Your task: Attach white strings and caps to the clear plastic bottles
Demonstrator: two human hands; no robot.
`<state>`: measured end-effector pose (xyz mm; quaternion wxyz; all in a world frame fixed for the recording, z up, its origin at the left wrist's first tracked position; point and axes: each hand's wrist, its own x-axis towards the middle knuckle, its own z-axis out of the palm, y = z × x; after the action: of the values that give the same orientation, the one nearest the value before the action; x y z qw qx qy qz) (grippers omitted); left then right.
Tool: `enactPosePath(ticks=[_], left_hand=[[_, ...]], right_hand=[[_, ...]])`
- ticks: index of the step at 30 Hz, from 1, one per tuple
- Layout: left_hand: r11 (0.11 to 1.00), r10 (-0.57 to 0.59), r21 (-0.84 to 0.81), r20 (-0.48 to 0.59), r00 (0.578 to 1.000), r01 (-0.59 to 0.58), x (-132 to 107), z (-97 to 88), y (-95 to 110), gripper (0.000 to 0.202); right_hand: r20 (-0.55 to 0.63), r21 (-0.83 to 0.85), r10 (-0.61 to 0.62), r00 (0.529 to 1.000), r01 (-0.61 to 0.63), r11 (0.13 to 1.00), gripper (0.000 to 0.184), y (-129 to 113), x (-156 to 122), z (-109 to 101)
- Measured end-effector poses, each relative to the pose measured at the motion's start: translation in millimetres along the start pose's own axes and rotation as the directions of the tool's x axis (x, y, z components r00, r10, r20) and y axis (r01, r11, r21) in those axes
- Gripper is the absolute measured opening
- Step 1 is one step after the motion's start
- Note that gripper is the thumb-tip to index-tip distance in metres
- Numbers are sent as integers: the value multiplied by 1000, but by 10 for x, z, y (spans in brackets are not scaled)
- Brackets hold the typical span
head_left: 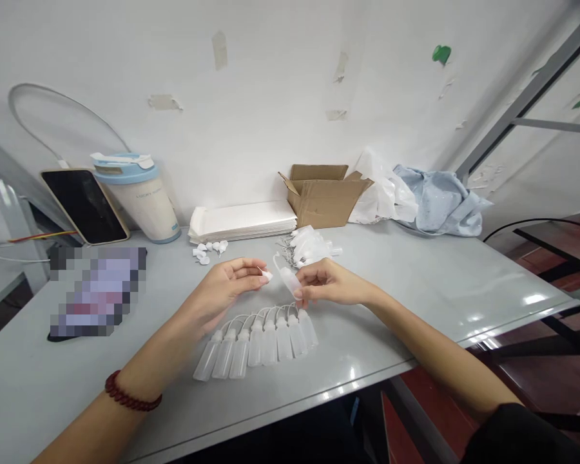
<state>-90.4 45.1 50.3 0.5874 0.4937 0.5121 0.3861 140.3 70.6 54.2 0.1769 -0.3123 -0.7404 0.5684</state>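
Observation:
My left hand (229, 283) pinches a small white cap (267, 276), from which a thin pin seems to stick out. Facing it, my right hand (326, 282) grips a small translucent squeeze bottle (289, 281), tilted, its narrow tip pointing up and left. Cap and bottle are a short gap apart. Below both hands lies a row of several similar bottles (255, 345) with thin curved tubes at their tops. Behind my right hand is a pile of more bottles (312, 245). A few loose white caps (210, 250) lie beyond my left hand.
Along the wall stand a phone (84, 206) on a cable, a blue-lidded tumbler (142, 200), a stack of white flat sheets or boxes (244, 220), an open cardboard box (326, 200), a white plastic bag (379, 190) and a light-blue cloth (437, 200). A blurred-out object (99, 290) lies left.

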Motion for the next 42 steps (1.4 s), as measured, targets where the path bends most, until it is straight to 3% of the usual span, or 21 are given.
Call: enactPosePath(ticks=[4,11,18,25,42], left_hand=[[992,12,-127,32,999,-8,-5,49,-2,28],[995,89,-57,91,992,-84,-29,76,5,23],[975,210,65,64,976,-214,-43,71,0,21],[945,272,204,-60,960,-255,-71,134,59,22],[921,355,193,-67,932,-337,-60,139,6,21]], right_hand=[[68,60,5,998,-10,998,22,36,18,39],[123,118,24,992,-39,992,16,54,46,70],[32,112,21,999,-25,993,21,44,56,67],[-20,143,-1,1000,3,990,35,54,63,73],[64,444,46,997,-70,893,34,85,70,115]])
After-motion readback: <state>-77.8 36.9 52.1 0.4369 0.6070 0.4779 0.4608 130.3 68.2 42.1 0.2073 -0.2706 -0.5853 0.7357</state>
